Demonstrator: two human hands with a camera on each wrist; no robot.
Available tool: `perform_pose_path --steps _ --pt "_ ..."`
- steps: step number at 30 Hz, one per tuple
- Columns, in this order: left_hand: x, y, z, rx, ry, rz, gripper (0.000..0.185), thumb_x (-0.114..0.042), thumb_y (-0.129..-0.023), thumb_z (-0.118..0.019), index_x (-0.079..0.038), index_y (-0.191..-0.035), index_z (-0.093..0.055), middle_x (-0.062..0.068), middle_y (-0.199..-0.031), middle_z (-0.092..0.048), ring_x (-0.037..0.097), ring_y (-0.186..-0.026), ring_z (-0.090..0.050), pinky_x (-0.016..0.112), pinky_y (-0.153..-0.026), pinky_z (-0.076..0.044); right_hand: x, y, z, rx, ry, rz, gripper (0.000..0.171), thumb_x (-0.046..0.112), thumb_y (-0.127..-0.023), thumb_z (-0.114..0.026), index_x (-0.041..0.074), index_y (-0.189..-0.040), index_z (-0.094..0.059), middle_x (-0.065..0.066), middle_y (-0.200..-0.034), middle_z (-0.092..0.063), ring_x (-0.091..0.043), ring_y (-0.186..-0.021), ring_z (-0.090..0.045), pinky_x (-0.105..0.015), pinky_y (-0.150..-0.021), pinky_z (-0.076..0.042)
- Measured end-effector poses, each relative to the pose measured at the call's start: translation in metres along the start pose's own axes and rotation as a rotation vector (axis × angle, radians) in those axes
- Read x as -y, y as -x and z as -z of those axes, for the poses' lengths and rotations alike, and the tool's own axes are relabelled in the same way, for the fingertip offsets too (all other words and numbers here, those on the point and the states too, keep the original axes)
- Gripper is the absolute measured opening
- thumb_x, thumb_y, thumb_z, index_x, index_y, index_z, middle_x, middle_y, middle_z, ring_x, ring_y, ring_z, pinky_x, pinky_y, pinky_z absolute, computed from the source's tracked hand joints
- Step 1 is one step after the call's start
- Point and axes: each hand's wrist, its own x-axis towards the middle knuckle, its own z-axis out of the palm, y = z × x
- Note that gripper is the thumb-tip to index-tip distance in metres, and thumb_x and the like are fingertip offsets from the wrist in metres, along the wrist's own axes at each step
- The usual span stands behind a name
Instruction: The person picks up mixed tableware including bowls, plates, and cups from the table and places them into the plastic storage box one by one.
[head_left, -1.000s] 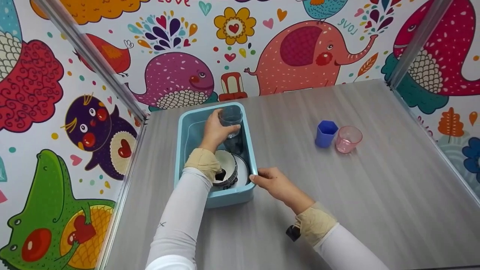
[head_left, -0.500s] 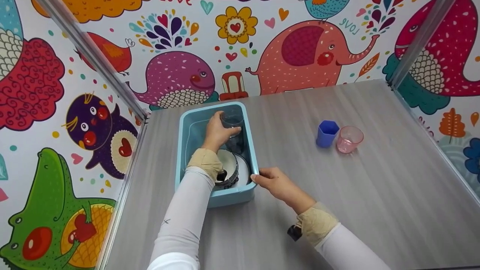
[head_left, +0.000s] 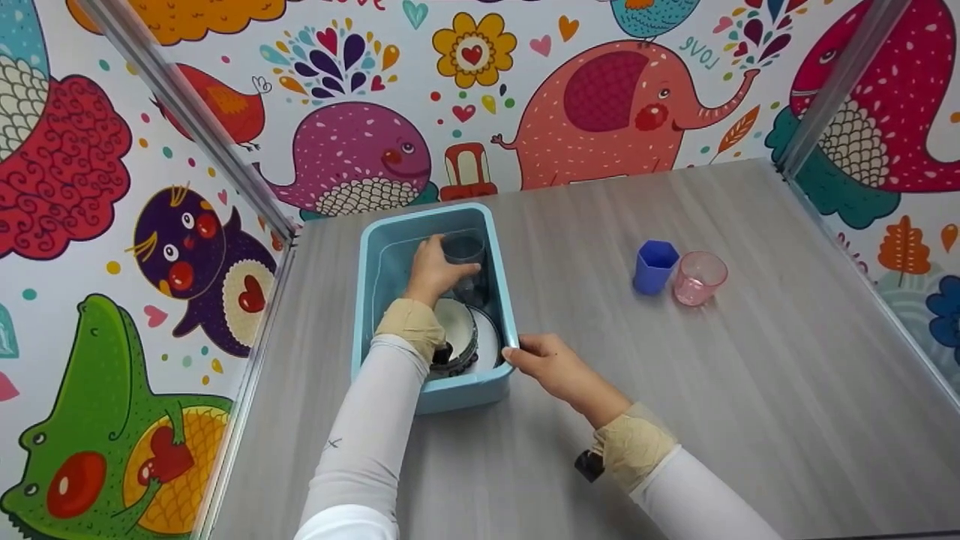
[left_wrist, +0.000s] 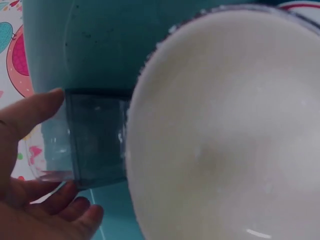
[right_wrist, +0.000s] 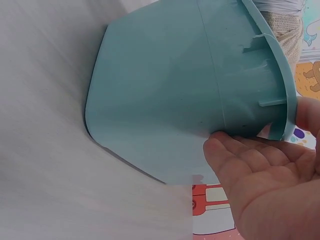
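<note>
Inside the light blue plastic bin (head_left: 450, 390), toward its far end, my left hand (head_left: 433, 271) holds a clear cup (left_wrist: 52, 145) between thumb and fingers. The clear cup sits in line with a darker see-through cup (left_wrist: 100, 137), overlapping its mouth in the left wrist view. A white bowl (left_wrist: 225, 125) with a dark patterned outside lies nearer in the bin, over a white plate (head_left: 487, 341). My right hand (head_left: 555, 367) grips the bin's rim at the near right corner, thumb on top and fingers (right_wrist: 235, 150) under the rim against the outer wall.
A blue hexagonal cup (head_left: 654, 268) and a pink clear cup (head_left: 699, 279) stand side by side on the grey table (head_left: 675, 375), right of the bin. A wall with animal drawings (head_left: 600, 112) rises behind the table, and metal frame posts (head_left: 202, 142) stand at its corners.
My left hand has lowered the clear cup deeper into the bin, over the darker cup. The right hand has kept its hold on the rim.
</note>
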Motion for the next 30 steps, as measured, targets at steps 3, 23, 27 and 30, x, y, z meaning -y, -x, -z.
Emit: perform_pose_path --steps 3,23,27,30 --pt "0.0028 0.0002 -0.0006 0.013 -0.006 0.016 0.090 -0.033 -0.086 -0.080 -0.003 -0.156 -0.031 0.021 -0.160 -0.034 0.034 -0.147 -0.035 0.046 -0.121 -0.033 -0.0008 0.0001 -0.0001 -0.001 0.005 -0.010 0.032 0.025 -0.104 -0.057 -0.005 -0.105 -0.066 0.003 -0.072 -0.043 -0.013 -0.071 -0.040 -0.029 -0.067 -0.034" --pt "0.0023 0.0018 0.0009 0.017 -0.029 0.012 0.092 -0.039 -0.085 -0.078 -0.002 -0.155 -0.033 0.022 -0.159 -0.035 0.034 -0.148 -0.035 0.046 -0.121 -0.033 0.0010 0.0015 0.0011 0.000 -0.010 -0.011 0.031 0.024 -0.104 -0.055 -0.004 -0.108 -0.068 0.004 -0.073 -0.043 -0.014 -0.071 -0.038 -0.030 -0.069 -0.033" --pt "0.0030 0.0022 0.0008 0.015 -0.024 0.010 0.092 -0.038 -0.084 -0.079 -0.002 -0.155 -0.033 0.022 -0.158 -0.036 0.034 -0.146 -0.036 0.046 -0.120 -0.034 0.0007 0.0014 0.0007 -0.003 -0.013 -0.013 0.030 0.024 -0.104 -0.055 -0.003 -0.107 -0.068 0.004 -0.073 -0.043 -0.014 -0.071 -0.038 -0.030 -0.068 -0.033" --pt "0.0030 0.0025 0.0008 0.014 -0.021 0.008 0.091 -0.038 -0.084 -0.079 -0.002 -0.155 -0.034 0.022 -0.157 -0.037 0.034 -0.145 -0.037 0.046 -0.120 -0.035 0.0000 0.0010 0.0007 -0.006 -0.016 -0.017 0.032 0.024 -0.104 -0.055 -0.004 -0.109 -0.068 0.004 -0.076 -0.046 -0.014 -0.073 -0.040 -0.030 -0.070 -0.034"
